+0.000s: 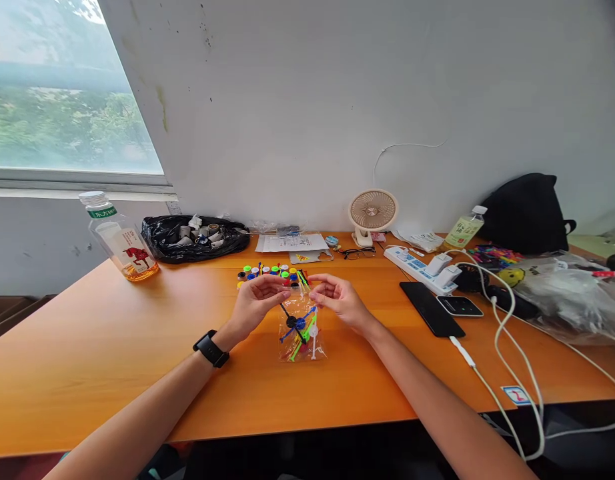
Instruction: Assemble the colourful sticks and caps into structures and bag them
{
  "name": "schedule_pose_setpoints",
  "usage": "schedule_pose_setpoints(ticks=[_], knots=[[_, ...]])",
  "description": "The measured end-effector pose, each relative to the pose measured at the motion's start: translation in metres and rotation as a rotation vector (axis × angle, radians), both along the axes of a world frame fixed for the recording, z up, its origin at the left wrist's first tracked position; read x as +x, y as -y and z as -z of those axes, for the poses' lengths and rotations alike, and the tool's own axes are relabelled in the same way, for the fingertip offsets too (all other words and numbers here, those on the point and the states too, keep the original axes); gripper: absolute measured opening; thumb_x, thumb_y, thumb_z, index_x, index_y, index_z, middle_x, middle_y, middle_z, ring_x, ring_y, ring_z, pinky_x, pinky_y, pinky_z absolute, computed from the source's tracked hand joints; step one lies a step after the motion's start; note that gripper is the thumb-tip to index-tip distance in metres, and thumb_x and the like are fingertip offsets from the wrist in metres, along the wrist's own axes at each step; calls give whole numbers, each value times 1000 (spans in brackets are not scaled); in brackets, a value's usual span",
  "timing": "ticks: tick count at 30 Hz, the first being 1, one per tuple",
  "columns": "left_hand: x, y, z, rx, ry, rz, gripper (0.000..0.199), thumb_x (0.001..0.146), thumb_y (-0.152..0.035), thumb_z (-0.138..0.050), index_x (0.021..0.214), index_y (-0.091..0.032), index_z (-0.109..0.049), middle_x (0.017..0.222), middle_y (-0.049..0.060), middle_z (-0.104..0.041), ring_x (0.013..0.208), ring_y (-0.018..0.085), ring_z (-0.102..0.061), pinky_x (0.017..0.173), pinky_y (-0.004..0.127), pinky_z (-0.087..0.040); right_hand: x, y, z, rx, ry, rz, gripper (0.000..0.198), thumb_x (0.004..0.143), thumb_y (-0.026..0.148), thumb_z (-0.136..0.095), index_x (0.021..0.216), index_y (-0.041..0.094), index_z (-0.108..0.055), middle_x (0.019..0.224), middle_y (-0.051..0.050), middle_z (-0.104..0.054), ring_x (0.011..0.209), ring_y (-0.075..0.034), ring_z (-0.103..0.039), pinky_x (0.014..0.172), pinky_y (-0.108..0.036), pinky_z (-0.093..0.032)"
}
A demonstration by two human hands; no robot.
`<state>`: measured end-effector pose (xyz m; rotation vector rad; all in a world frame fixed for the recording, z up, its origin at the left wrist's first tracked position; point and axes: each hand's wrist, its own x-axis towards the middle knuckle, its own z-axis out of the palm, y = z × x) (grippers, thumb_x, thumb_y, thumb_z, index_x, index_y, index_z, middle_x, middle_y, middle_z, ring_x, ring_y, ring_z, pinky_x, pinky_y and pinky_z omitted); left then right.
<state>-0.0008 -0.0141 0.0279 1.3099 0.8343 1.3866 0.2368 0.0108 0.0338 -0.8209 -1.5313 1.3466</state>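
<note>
A clear plastic bag [289, 350] hangs upright between my hands over the middle of the table. Inside it are several thin plastic sticks with round discs, in black, blue, green and white. My left hand [257, 303], with a black watch on the wrist, pinches the bag's upper left corner. My right hand [341, 301] pinches its upper right corner. Just behind the bag stand several small round pieces [274, 270] in white, green, blue, black and yellow, with some thin coloured sticks among them, partly hidden by my fingers.
To the left are a tea bottle [125, 243] and a black bag of trash [195, 239]. Papers [291, 243], glasses [358, 253] and a small fan [373, 212] lie toward the wall. On the right are a power strip [420, 269], a phone [431, 309], cables and plastic bags [580, 293].
</note>
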Motion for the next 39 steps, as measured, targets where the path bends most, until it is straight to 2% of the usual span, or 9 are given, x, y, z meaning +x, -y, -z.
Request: schedule_pose_setpoints(ticks=[4,8,13,19,23,25,28,33,39], knots=[[-1,-1,0,-20,-61,77,34,82,-36,-87,107,-16,-77,103,8,-80,94,18,-74,86,28,-58,-1,1,-1,14,12,20,29,77,42,-87,94,18,-84,78,-4,-74,66,-13,-60,65,-28,-50],[-3,-2,2,-29,-118,99,29,83,-37,-85,102,-15,-82,91,8,-80,79,17,-72,72,26,-57,1,2,-3,11,-26,52,27,76,39,-86,97,22,-86,82,-6,-76,71,-15,-62,67,-29,-50],[-6,-2,0,-62,-60,24,20,81,-34,-83,91,-16,-85,95,9,-82,88,20,-73,81,29,-58,5,3,-7,3,-66,47,18,80,34,-79,90,21,-87,86,-6,-76,81,-17,-64,72,-28,-50],[-2,0,1,-49,-56,-2,24,76,-35,-90,86,-15,-81,87,8,-81,79,19,-72,78,29,-59,2,7,-10,134,1,10,19,82,38,-82,87,20,-85,81,-4,-74,73,-15,-61,70,-28,-49],[-2,-4,5,-11,-34,20,40,76,-35,-92,109,-17,-77,89,6,-80,81,18,-74,78,28,-59,-1,4,-4,97,8,65,34,76,38,-89,105,22,-82,83,-2,-74,76,-16,-66,74,-29,-54],[-4,-8,6,3,-64,30,46,77,-36,-91,116,-17,-76,93,7,-81,83,18,-74,79,28,-60,-1,2,-1,109,20,91,36,75,38,-89,106,22,-82,88,-4,-76,81,-18,-69,78,-31,-56],[-8,-11,6,21,-159,44,34,80,-39,-88,102,-14,-79,96,10,-81,86,19,-75,80,29,-59,0,0,1,175,23,101,22,79,38,-86,91,21,-83,90,-6,-77,84,-19,-70,82,-32,-56],[-10,-8,-1,32,-151,88,32,83,-43,-85,94,-14,-76,92,9,-80,87,21,-75,78,31,-60,3,-3,1,236,-2,115,13,84,34,-80,91,26,-86,95,-6,-74,91,-20,-67,82,-33,-54],[-11,-3,-4,-27,-179,-2,29,79,-41,-87,88,-15,-81,90,10,-81,84,22,-75,81,32,-61,6,4,-9,304,61,82,18,88,34,-71,82,25,-85,97,-8,-70,97,-23,-65,88,-37,-53]])
